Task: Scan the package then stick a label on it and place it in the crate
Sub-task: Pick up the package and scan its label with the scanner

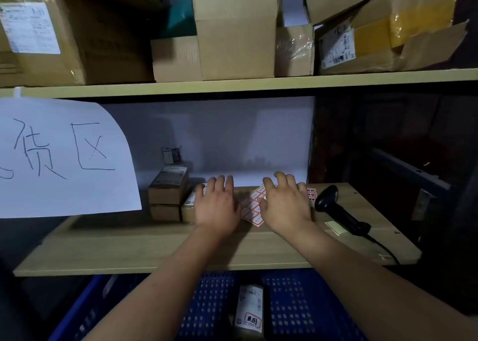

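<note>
A small cardboard package (187,207) lies on the wooden shelf (129,247), mostly hidden under my left hand (216,206), whose spread fingers rest flat on it. My right hand (285,206) lies fingers apart on a sheet of red-bordered labels (252,206). The black handheld scanner (338,211) rests on the shelf to the right, untouched. Below the shelf sits the blue crate (292,307), and inside it lies a package (249,307) carrying a white shipping label and a red-bordered sticker.
Two stacked small boxes (168,193) stand left of my left hand. A white paper sign with handwriting (64,157) hangs at the left. Large cardboard boxes (235,30) fill the upper shelf. A small pale note (336,227) lies by the scanner handle.
</note>
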